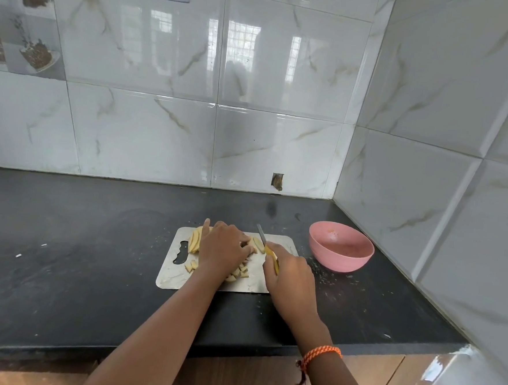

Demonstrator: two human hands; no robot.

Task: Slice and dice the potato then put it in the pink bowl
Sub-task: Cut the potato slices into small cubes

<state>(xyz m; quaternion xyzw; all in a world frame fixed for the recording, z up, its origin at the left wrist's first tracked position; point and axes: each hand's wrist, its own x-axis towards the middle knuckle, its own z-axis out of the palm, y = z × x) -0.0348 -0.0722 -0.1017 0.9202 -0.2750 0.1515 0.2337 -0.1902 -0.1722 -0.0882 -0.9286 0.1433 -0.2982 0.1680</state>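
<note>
Board (257, 282): potato (194, 240) strips far-left, dice near edge. L hand (223, 248) pins strips, fingers curled. R hand (290, 277) grips knife (262, 238). Bowl (340, 246) just right of board. Risk: blade close to L fingertips; nick likely if strips slip.

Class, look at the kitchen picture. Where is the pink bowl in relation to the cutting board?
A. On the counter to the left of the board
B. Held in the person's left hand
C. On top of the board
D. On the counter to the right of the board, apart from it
D: the pink bowl stands on the dark counter right of the cutting board, with a gap between them.
</note>
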